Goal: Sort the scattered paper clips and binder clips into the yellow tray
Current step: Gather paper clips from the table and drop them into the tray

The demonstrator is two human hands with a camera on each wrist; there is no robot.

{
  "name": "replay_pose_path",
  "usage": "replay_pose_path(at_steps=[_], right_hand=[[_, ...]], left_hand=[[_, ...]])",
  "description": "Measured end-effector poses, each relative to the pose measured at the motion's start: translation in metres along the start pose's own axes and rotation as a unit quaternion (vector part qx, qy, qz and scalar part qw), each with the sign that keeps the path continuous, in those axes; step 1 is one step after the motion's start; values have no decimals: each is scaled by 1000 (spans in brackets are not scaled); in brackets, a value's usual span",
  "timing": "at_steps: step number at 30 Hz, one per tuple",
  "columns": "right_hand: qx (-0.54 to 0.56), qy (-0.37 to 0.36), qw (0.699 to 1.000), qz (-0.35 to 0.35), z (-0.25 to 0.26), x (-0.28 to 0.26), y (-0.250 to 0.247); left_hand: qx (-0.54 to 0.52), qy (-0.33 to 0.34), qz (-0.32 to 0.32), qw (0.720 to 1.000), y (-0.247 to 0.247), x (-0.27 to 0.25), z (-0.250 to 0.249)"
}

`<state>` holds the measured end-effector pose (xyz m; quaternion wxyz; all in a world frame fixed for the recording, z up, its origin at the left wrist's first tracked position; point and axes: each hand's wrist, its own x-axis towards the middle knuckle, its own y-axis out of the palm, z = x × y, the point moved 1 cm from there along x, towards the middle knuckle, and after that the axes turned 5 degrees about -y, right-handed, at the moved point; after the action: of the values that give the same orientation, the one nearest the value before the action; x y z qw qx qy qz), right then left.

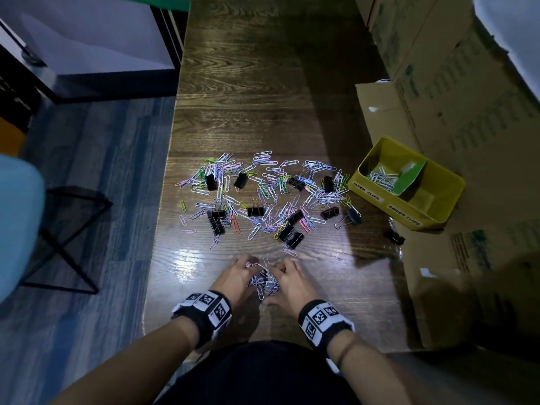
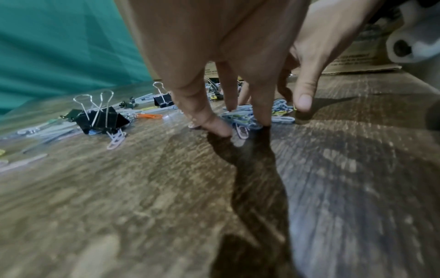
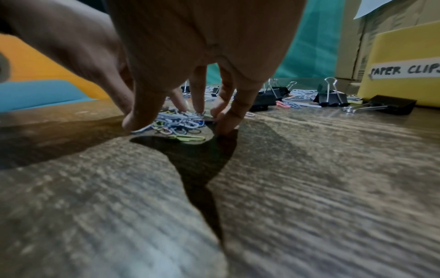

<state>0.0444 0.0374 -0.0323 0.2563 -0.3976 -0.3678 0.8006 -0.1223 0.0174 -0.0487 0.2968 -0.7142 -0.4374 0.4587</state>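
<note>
Both hands stand fingertips-down on the wooden table (image 1: 248,83) near its front edge. Between them lies a small pile of paper clips (image 1: 264,280). My left hand (image 1: 239,274) hems the pile (image 2: 247,116) from the left, its fingers (image 2: 262,105) fairly straight. My right hand (image 1: 289,277) hems the pile (image 3: 176,120) from the right, thumb and fingers (image 3: 228,120) on the wood. Further back lie scattered coloured paper clips (image 1: 271,194) and black binder clips (image 1: 255,211). The yellow tray (image 1: 415,210) sits at the right and holds paper clips (image 1: 381,178) in its left compartment.
Stacked cardboard boxes (image 1: 467,83) line the right side, and flat cardboard (image 1: 385,118) lies under the tray. One binder clip (image 1: 394,236) rests on that cardboard. The table's left edge drops to the floor, where a blue chair (image 1: 17,223) stands.
</note>
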Motion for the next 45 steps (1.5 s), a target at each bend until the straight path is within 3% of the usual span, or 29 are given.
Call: replay_pose_path(at_steps=[8, 11, 17, 20, 24, 27, 33, 39, 43, 45], right_hand=[[51, 1, 999, -3, 4, 8, 8], [85, -5, 996, 0, -1, 10, 4], [142, 4, 988, -55, -16, 8, -3], [195, 11, 976, -101, -22, 6, -12], [276, 19, 947, -162, -31, -2, -27], [330, 37, 921, -202, -39, -9, -40], [446, 59, 839, -306, -56, -25, -89], [442, 48, 767, -463, -94, -45, -145], [442, 55, 712, -543, -130, -45, -184], [459, 68, 691, -554, -150, -37, -198]], left_hand=[[-69, -8, 5, 998, -5, 8, 1], [-129, -59, 2, 990, -8, 14, 6], [-252, -151, 7, 956, -21, 20, 15], [-359, -207, 9, 910, -28, 21, 19], [-496, -213, 35, 841, -42, 21, 24], [-539, -189, 41, 820, -58, 24, 17], [-546, -113, 55, 828, -109, 54, -29], [-543, -3, 81, 836, -157, 120, -115], [-571, -11, 81, 817, -164, 178, -173], [-539, -31, 69, 839, -160, 206, -197]])
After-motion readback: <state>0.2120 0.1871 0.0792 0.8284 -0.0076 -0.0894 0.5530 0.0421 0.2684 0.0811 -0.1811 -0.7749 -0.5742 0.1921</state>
